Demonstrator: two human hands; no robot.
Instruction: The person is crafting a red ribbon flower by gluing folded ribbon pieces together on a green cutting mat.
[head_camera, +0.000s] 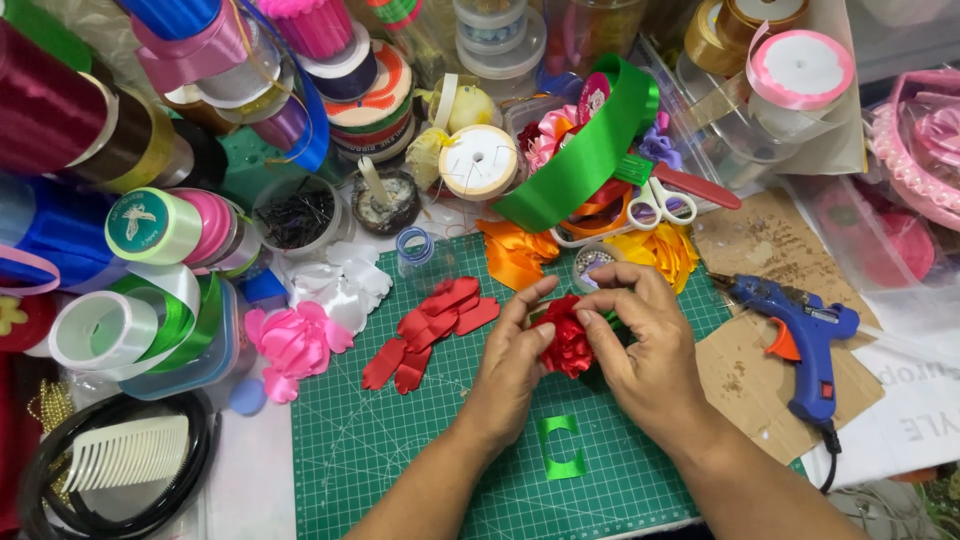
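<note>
Forearms come up from the near edge of the green cutting mat (400, 450), and a short loop of green ribbon (561, 447) lies on the mat between them. Just beyond it both hands meet over a red ribbon flower (567, 335): the left hand (510, 365) cups its left side with the fingers (530, 300) closed against the petals, and the right hand (645, 345) covers its right side, thumb and fingers pinched together on the top of the bloom. The flower sits just above the mat's middle, though whether it rests on the mat or is lifted clear of it is hard to tell under the hands. To the left lie loose red ribbon petals (430, 335), then a pink ribbon flower (295, 345) at the mat's edge, with a white one (340, 280) behind it. To the right a blue glue gun (800, 340) rests on a piece of brown cardboard (770, 240). Farther back, orange (515, 255) and yellow ribbon flowers (665, 250) lie beside white-handled scissors (660, 205) and a wide band of green ribbon (585, 150). Spools of ribbon (150, 225) crowd the far and left side of the worktop, and a white comb (130, 450) lies inside a black hoop at the near left corner.
</note>
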